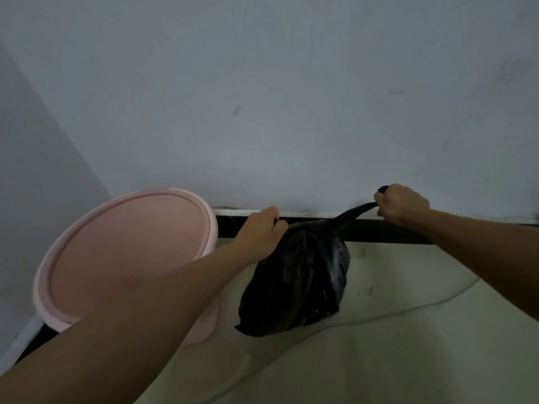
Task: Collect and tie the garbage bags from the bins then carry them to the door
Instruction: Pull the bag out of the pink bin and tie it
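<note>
Head view, looking down into a dim corner of a room. A black garbage bag (300, 275) sits at the middle of the view, just right of a round pink bin (210, 223) and out of it, above a pale floor (408, 360). Whether its bottom touches the floor cannot be told.

Both hands hold the bag's top. The left hand (262, 233) is at the bag's upper left, its fingers curled tight round the gathered plastic at the neck, knuckles toward the camera. The right hand (404, 207) is higher and further right, also closed in a fist, gripping the end of a twisted strip of the bag that stretches taut from the neck up to it (a short black tip sticks out above the fist).

Both bare forearms reach forward from the near edge, the left crossing in front of the bin, the right coming in from the right side.

Behind the bag, a dark baseboard (379, 230) runs along a grey wall (291, 112). A thin pale cable (408, 309) lies curved on the floor.
</note>
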Demonstrator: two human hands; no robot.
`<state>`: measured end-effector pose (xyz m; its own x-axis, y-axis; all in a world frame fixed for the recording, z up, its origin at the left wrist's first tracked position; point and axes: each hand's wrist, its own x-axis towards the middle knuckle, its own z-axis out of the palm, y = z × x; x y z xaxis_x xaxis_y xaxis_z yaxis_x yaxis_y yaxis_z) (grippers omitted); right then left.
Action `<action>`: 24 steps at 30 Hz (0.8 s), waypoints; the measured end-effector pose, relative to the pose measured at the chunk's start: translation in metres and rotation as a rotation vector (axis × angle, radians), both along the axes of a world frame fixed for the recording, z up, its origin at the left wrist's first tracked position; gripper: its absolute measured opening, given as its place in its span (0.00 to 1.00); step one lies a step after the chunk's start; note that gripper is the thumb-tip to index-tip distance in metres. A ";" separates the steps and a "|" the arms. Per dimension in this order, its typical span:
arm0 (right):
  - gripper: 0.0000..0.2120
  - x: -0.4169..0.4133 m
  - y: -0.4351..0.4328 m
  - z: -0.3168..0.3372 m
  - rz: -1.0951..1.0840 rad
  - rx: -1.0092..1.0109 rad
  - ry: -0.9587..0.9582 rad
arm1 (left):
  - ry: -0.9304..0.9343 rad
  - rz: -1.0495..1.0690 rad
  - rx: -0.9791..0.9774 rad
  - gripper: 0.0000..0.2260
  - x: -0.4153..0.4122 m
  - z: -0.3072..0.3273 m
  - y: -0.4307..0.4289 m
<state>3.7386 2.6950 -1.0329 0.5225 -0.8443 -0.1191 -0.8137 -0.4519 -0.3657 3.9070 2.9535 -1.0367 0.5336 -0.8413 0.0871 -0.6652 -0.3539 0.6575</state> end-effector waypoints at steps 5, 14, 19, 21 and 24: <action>0.16 -0.011 -0.011 0.000 -0.059 -0.012 0.015 | -0.117 -0.098 0.237 0.10 0.001 -0.019 0.015; 0.16 0.008 0.038 0.002 -0.168 0.898 -0.397 | 0.013 -0.177 0.569 0.14 -0.018 -0.045 0.022; 0.27 0.010 0.060 -0.025 -0.078 1.013 -0.146 | 0.016 -0.144 0.509 0.10 -0.014 -0.047 0.021; 0.28 0.009 0.069 -0.038 -0.114 1.038 -0.031 | 0.021 -0.143 0.499 0.09 -0.015 -0.044 0.022; 0.19 0.015 0.093 -0.051 -0.127 1.091 -0.031 | 0.070 -0.132 0.485 0.08 -0.014 -0.047 0.022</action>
<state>3.7537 2.7878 -1.0840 0.4546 -0.3408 -0.8229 -0.8150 0.2136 -0.5387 3.8932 2.9751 -1.0839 0.4104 -0.8369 -0.3623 -0.6853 -0.5451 0.4829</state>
